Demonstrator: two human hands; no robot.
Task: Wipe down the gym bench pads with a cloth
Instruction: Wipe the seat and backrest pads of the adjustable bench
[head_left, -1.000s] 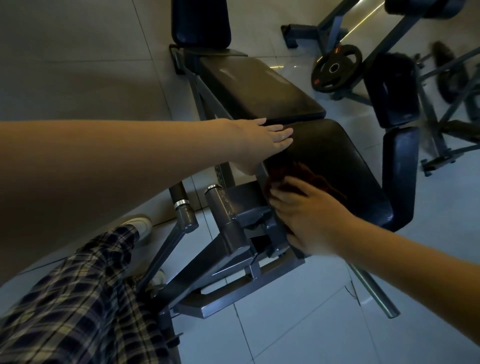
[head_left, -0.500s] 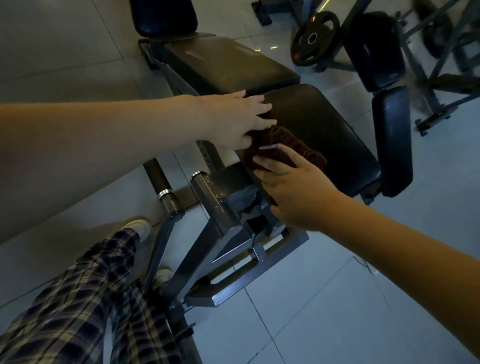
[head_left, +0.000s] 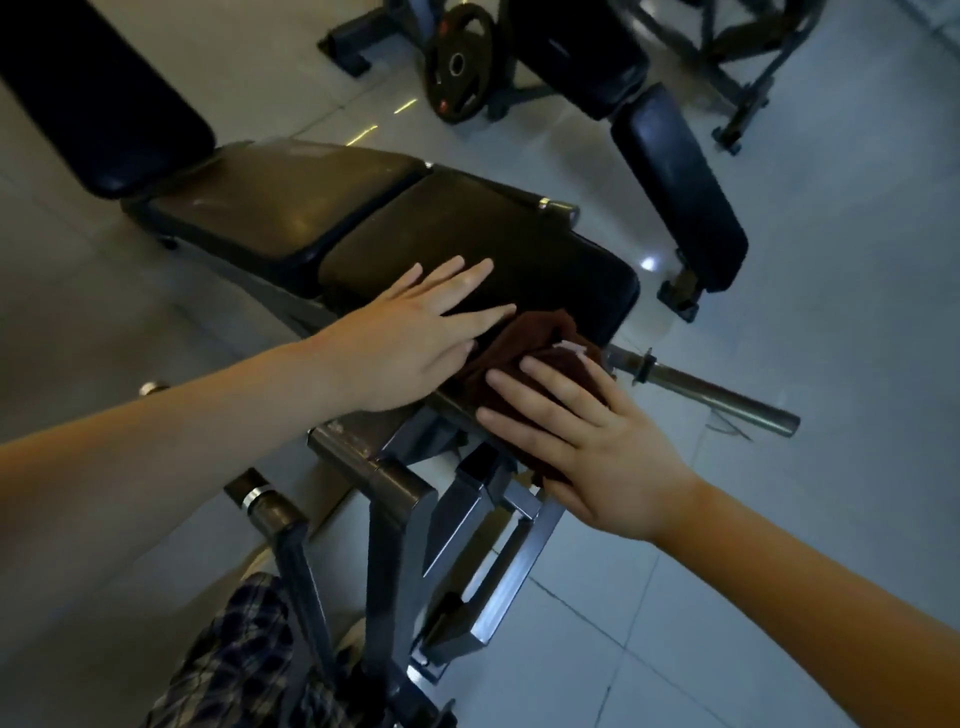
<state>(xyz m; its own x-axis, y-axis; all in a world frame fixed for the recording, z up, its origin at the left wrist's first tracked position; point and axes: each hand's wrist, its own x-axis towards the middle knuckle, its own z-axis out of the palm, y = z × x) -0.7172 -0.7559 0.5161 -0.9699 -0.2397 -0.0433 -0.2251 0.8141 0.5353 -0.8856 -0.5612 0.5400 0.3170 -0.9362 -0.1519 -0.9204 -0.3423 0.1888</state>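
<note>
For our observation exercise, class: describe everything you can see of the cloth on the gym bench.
The cloth is dark reddish-brown, soft and towel-like, bunched into folds, with a small pale tag near its top. It lies over the near edge of the black seat pad and hangs toward the grey metal frame. The right hand presses on it with straight fingers, hiding its middle. The left hand rests flat on the pad beside it; whether they touch is unclear.

Cloth partly under right hand, back pad cut off top-left
</note>
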